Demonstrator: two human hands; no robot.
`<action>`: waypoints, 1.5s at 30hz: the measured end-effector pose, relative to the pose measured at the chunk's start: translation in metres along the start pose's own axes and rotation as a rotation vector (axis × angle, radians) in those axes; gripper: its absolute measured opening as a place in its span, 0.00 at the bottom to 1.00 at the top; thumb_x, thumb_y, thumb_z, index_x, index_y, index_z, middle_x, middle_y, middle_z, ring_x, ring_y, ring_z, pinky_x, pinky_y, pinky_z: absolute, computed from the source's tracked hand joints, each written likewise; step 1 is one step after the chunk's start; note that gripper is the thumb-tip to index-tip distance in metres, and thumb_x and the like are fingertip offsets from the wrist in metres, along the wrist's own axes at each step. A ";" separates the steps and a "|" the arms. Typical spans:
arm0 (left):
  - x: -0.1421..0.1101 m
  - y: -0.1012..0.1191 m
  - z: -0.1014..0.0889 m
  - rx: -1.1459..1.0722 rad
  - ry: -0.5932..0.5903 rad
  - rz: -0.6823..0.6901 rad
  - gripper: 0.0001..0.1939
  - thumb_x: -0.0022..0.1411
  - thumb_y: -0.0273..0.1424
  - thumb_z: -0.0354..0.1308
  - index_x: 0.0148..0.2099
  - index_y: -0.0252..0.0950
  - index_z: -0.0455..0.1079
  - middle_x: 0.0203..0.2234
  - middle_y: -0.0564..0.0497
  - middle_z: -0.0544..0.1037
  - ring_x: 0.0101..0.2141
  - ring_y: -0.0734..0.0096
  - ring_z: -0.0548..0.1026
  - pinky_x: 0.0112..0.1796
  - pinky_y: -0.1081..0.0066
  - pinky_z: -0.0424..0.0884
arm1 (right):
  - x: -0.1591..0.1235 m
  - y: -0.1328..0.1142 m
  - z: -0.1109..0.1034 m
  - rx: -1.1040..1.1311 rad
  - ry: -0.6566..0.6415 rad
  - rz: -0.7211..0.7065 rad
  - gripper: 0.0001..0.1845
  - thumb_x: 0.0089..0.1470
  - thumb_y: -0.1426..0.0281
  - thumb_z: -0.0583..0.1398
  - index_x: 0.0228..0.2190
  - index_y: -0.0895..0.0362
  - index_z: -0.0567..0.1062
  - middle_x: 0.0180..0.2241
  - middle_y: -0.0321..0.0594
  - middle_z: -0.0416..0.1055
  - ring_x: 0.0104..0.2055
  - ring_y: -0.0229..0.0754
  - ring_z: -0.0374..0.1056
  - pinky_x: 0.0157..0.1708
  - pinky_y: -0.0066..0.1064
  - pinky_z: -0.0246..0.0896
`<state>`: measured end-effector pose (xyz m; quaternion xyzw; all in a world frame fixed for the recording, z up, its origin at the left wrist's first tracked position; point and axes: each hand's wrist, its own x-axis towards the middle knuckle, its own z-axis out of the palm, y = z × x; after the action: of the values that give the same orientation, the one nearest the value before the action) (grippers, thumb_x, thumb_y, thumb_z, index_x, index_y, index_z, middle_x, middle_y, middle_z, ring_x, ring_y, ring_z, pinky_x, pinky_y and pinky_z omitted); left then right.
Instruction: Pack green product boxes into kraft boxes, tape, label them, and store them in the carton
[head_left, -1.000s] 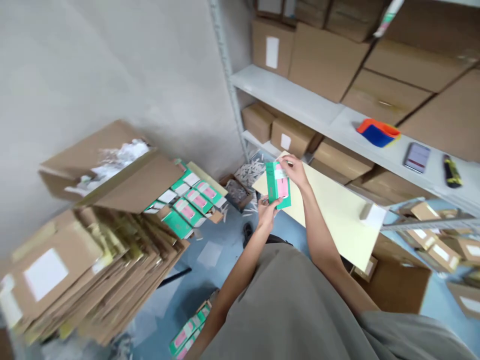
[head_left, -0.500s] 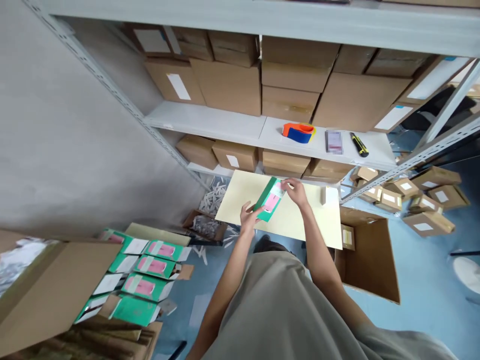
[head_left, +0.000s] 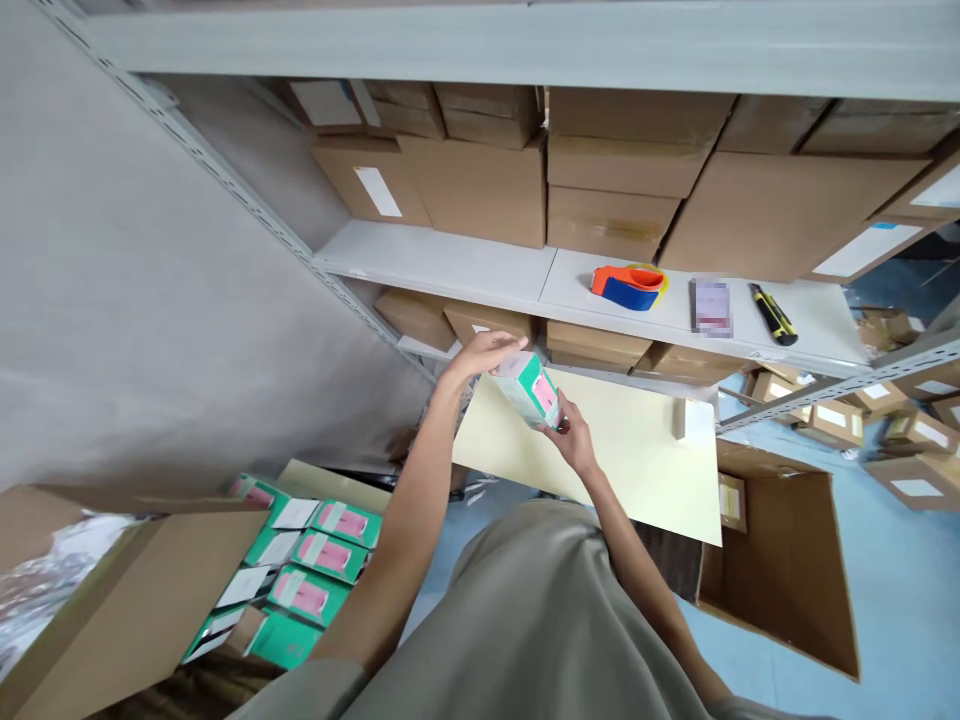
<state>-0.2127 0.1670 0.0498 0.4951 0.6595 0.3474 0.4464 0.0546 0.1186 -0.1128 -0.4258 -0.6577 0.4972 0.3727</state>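
A small green-and-white carton (head_left: 529,391) with a pink picture is held tilted above the cream tabletop (head_left: 630,435). My right hand (head_left: 571,438) is closed around its lower near end, fingers along the side. At the upper end, my left hand (head_left: 484,354) grips the pale end face, its fingers reaching over the top and thumb side near the edge. Part of those fingers is hard to make out. Near the tabletop's right end stands a small white box (head_left: 694,419).
An orange-and-blue tape dispenser (head_left: 628,287), a blurred card-like pack (head_left: 711,307) and a box cutter (head_left: 774,314) lie on the shelf (head_left: 450,262). Green cartons (head_left: 330,553) stack at lower left beside an open cardboard box (head_left: 172,590). Another open box (head_left: 784,560) stands right.
The carton has turned so its pale end faces up toward me. My left hand has moved from its lower side to its upper end; my right hand has shifted to its lower end.
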 end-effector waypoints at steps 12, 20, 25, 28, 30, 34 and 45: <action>0.006 -0.055 0.038 -0.767 0.007 -0.084 0.34 0.58 0.60 0.75 0.52 0.37 0.82 0.45 0.42 0.88 0.49 0.55 0.84 0.47 0.65 0.78 | 0.006 -0.025 0.019 0.846 -0.201 0.384 0.34 0.52 0.53 0.80 0.56 0.53 0.84 0.48 0.40 0.87 0.37 0.39 0.84 0.37 0.29 0.86; -0.053 -0.124 0.096 -1.114 -0.379 -0.163 0.33 0.54 0.46 0.82 0.58 0.38 0.80 0.55 0.39 0.87 0.59 0.39 0.83 0.63 0.41 0.76 | 0.013 -0.015 0.008 1.215 -0.169 0.571 0.17 0.59 0.60 0.77 0.43 0.57 0.82 0.33 0.37 0.87 0.26 0.35 0.81 0.33 0.19 0.82; -0.070 -0.128 0.098 -1.088 -0.433 -0.183 0.30 0.60 0.40 0.81 0.62 0.41 0.79 0.59 0.41 0.86 0.57 0.41 0.85 0.64 0.39 0.75 | 0.015 -0.011 -0.001 1.125 -0.200 0.561 0.15 0.63 0.60 0.75 0.42 0.56 0.80 0.31 0.36 0.84 0.25 0.35 0.78 0.30 0.22 0.80; -0.071 -0.123 0.093 -1.057 -0.403 -0.151 0.37 0.58 0.31 0.81 0.67 0.42 0.76 0.58 0.42 0.86 0.57 0.44 0.85 0.66 0.40 0.73 | 0.015 -0.014 -0.007 1.024 -0.278 0.526 0.22 0.58 0.53 0.77 0.39 0.55 0.80 0.28 0.34 0.81 0.23 0.35 0.76 0.28 0.24 0.78; -0.072 -0.119 0.090 -1.039 -0.367 -0.120 0.41 0.57 0.28 0.81 0.70 0.42 0.73 0.59 0.42 0.85 0.59 0.45 0.84 0.68 0.41 0.72 | 0.016 -0.018 -0.013 0.926 -0.328 0.501 0.27 0.54 0.47 0.78 0.39 0.55 0.80 0.27 0.34 0.80 0.22 0.36 0.75 0.26 0.25 0.76; -0.073 -0.112 0.090 -0.965 -0.207 -0.080 0.48 0.54 0.27 0.81 0.74 0.47 0.70 0.64 0.43 0.81 0.62 0.49 0.81 0.68 0.49 0.73 | 0.021 -0.032 -0.024 0.608 -0.144 0.413 0.36 0.52 0.43 0.77 0.52 0.54 0.83 0.40 0.40 0.85 0.27 0.37 0.78 0.31 0.30 0.78; -0.091 -0.082 0.092 -0.782 0.238 0.043 0.60 0.41 0.24 0.85 0.75 0.49 0.69 0.70 0.42 0.74 0.61 0.48 0.79 0.58 0.58 0.80 | 0.006 -0.095 0.010 0.012 0.142 -0.056 0.28 0.63 0.51 0.72 0.61 0.43 0.84 0.62 0.46 0.77 0.58 0.55 0.76 0.55 0.46 0.83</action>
<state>-0.1453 0.0591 -0.0352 0.2582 0.5143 0.6361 0.5140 0.0251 0.1073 -0.0228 -0.4393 -0.6380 0.4591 0.4349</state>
